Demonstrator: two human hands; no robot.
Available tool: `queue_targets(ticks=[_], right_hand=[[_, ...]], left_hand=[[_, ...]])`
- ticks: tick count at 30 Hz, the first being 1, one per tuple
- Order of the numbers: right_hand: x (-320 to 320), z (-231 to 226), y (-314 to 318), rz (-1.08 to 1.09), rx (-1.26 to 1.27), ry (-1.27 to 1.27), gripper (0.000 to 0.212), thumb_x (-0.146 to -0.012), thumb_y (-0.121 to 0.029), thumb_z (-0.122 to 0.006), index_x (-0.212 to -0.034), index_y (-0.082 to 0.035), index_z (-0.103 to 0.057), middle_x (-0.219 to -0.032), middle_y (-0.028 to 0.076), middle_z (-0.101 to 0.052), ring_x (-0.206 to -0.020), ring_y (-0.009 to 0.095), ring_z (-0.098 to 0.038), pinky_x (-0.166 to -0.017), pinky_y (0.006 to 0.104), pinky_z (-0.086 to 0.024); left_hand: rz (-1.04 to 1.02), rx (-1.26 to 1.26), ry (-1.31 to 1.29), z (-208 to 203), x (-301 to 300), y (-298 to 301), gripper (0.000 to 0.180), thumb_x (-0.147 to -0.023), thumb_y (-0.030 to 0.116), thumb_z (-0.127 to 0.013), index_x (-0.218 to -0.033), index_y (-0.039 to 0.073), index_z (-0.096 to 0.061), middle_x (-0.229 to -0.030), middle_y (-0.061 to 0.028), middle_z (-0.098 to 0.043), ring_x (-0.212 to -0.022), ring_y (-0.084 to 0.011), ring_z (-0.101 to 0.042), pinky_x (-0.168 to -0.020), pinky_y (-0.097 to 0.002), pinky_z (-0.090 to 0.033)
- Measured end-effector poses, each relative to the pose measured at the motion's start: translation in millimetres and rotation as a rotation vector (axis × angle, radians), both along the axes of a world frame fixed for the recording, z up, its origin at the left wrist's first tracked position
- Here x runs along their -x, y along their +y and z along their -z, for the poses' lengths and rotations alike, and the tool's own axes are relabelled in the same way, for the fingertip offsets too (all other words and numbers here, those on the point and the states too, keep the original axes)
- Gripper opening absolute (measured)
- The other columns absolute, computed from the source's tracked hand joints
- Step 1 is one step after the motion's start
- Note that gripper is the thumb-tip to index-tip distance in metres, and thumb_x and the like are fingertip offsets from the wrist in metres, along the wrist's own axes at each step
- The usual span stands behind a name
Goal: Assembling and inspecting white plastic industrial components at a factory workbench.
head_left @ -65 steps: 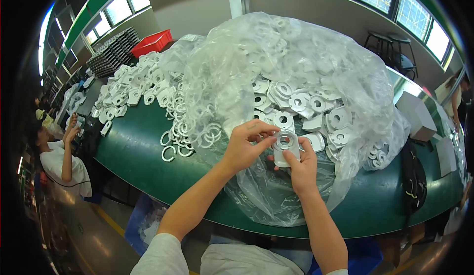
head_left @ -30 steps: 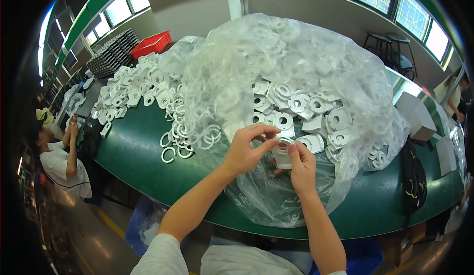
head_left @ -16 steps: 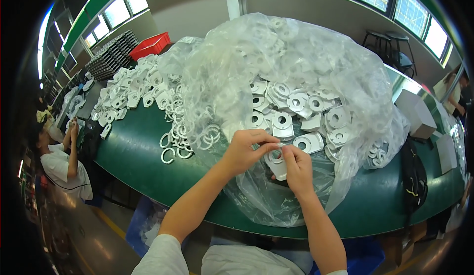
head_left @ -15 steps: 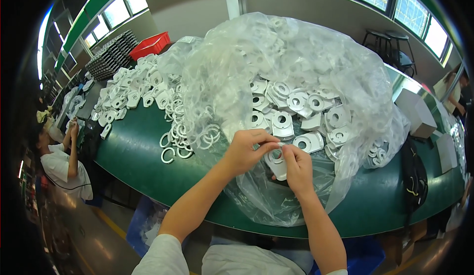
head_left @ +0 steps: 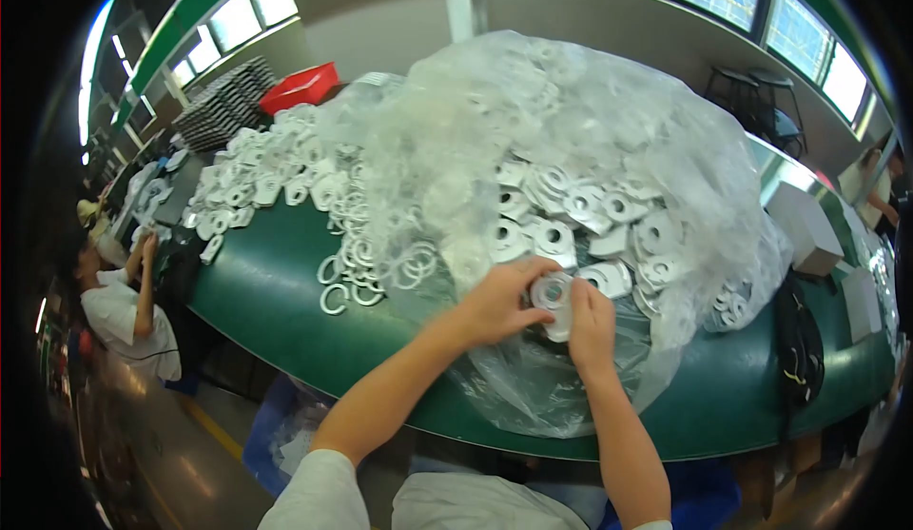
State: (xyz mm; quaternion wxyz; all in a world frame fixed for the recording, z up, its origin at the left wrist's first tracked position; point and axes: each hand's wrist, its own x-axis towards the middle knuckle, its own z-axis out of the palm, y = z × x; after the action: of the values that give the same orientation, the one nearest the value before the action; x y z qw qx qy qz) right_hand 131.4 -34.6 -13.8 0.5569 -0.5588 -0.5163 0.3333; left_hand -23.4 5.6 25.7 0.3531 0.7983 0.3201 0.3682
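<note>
Between my two hands is a white plastic part (head_left: pixel 554 325) with a round ring-shaped end and a hole in it. My left hand (head_left: pixel 504 304) is closed on its left side, thumb below the ring and fingers above. Along its right edge my right hand (head_left: pixel 592 325) grips it. Just beyond, a large clear plastic bag (head_left: pixel 456 140) lies open toward me, heaped with similar white parts (head_left: pixel 553 235). Loose white open rings (head_left: pixel 335 299) lie left of the bag, and its front flap spreads under my hands.
A pile of white parts (head_left: pixel 271 164) covers the far left of the green table (head_left: pixel 276 264). Behind it are a red bin (head_left: pixel 300 88) and stacked dark trays (head_left: pixel 226 102). At right stand a white box (head_left: pixel 804 228) and a black bag (head_left: pixel 797 340). A person (head_left: pixel 128 306) works at left.
Both hands have turned the white part so its ring end faces up more. My left thumb has moved down beside the ring. The whole view has shifted slightly.
</note>
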Motion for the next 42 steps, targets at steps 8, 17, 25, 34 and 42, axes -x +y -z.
queue_targets(ticks=[8,17,25,34,42], right_hand=[[-13,11,-9,-0.222,-0.072,0.153,0.05,-0.101,-0.041,-0.029,-0.089,-0.002,-0.059,-0.078,0.006,-0.064,-0.07,0.012,-0.061,-0.052,0.0219,-0.042],[-1,1,-11,-0.338,0.055,0.192,0.046,-0.101,-0.037,-0.032,-0.085,-0.002,-0.058,-0.079,0.009,-0.065,-0.067,0.013,-0.061,-0.05,0.0208,-0.04],[-3,4,-10,-0.325,0.09,0.187,0.041,-0.1,-0.03,-0.036,-0.083,-0.001,-0.06,-0.077,0.008,-0.064,-0.066,0.012,-0.06,-0.05,0.0205,-0.04],[6,3,-2,-0.356,0.063,-0.071,0.023,-0.091,-0.015,-0.05,-0.078,0.0,-0.061,-0.069,0.005,-0.062,-0.064,0.013,-0.059,-0.062,0.0266,-0.046],[-5,3,-6,-0.323,0.084,-0.052,0.022,-0.086,-0.024,-0.056,-0.085,-0.002,-0.06,-0.072,0.018,-0.061,-0.067,0.037,-0.058,-0.06,0.041,-0.044]], left_hand=[[-0.123,0.29,-0.123,-9,63,-20,0.022,-0.084,0.005,-0.063,-0.105,-0.001,-0.063,-0.078,-0.003,-0.063,-0.067,-0.0059,-0.053,-0.06,-0.0231,-0.045],[-1.184,0.046,-0.159,-22,365,46,0.021,-0.087,0.009,-0.058,-0.105,-0.001,-0.063,-0.086,-0.0131,-0.067,-0.067,-0.0131,-0.063,-0.044,-0.0255,-0.046],[-0.983,-0.06,-0.075,10,302,94,0.03,-0.077,0.003,-0.062,-0.106,-0.004,-0.06,-0.102,-0.0135,-0.065,-0.077,-0.0191,-0.067,-0.057,-0.0291,-0.056],[-0.186,-0.138,-0.053,-28,4,13,0.021,-0.079,-0.004,-0.059,-0.099,-0.001,-0.064,-0.097,-0.0087,-0.063,-0.084,-0.0151,-0.062,-0.068,-0.0261,-0.051],[0.565,-0.363,0.197,13,-256,-12,0.019,-0.076,0.004,-0.059,-0.094,0.0,-0.062,-0.091,-0.0163,-0.059,-0.092,-0.0322,-0.059,-0.079,-0.0416,-0.048]])
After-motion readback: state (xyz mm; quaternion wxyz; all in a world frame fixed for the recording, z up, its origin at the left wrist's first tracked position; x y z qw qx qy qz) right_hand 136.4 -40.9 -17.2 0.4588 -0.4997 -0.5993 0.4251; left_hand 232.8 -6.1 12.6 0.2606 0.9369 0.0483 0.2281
